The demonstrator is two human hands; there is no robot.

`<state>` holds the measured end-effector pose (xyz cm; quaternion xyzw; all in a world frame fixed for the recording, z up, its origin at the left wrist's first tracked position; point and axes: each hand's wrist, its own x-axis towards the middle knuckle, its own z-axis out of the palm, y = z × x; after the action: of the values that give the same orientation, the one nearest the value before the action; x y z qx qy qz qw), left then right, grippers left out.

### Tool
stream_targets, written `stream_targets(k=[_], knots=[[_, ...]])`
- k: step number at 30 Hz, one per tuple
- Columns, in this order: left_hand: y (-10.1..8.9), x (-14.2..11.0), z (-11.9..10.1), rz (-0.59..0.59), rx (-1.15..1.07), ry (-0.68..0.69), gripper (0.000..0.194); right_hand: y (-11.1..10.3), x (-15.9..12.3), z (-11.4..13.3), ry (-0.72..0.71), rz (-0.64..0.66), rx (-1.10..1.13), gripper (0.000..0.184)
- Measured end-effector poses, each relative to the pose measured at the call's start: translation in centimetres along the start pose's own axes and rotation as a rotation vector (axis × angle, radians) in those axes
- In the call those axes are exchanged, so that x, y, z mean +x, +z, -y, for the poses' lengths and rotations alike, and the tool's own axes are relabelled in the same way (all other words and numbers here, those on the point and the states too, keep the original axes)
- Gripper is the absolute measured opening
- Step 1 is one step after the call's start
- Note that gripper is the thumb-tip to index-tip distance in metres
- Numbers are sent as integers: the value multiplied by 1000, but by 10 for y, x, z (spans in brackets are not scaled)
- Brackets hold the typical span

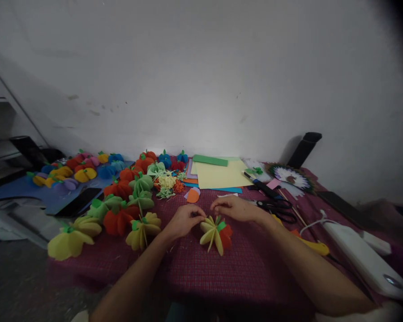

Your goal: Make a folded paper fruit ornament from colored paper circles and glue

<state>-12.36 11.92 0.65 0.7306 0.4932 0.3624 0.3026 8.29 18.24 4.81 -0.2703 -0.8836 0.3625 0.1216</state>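
A small yellow paper pumpkin (pixel 211 234) with fanned folded segments, a green top and an orange-red part on its right side sits on the table before me. My left hand (pixel 187 219) is at its upper left edge, thumb and fingertips pinched on a yellow segment. Just above and behind the pumpkin is my right hand (pixel 234 207), its fingers loosely bent and apart, with nothing visible in them. Left of my left hand stands another yellow paper pumpkin (pixel 143 230). An orange paper circle (pixel 192 195) lies behind both hands.
Many finished paper pumpkins (pixel 118 190) crowd the left. Paper shreds (pixel 168 181) and coloured sheets (pixel 221 173) lie at the back. On the right are black scissors (pixel 278 206), a cutter knife (pixel 263 185), a yellow-handled tool (pixel 317 247) and a white device (pixel 362 257).
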Motion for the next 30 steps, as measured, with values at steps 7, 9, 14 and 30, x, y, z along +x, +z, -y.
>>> stream_targets(k=[7, 9, 14, 30], knots=[[5, -2, 6, 41, -50, 21, 17, 1, -2, -12, -20, -1, 27, 23], [3, -4, 5, 58, -63, 18, 20, 2, -3, -16, -30, -14, 47, 24], [-7, -12, 0, 69, -65, 5, 20, 3, -6, -16, -82, -40, 42, 36], [7, -66, -34, -216, 204, 3, 4, 9, -75, 28, 132, -222, -166, 12]])
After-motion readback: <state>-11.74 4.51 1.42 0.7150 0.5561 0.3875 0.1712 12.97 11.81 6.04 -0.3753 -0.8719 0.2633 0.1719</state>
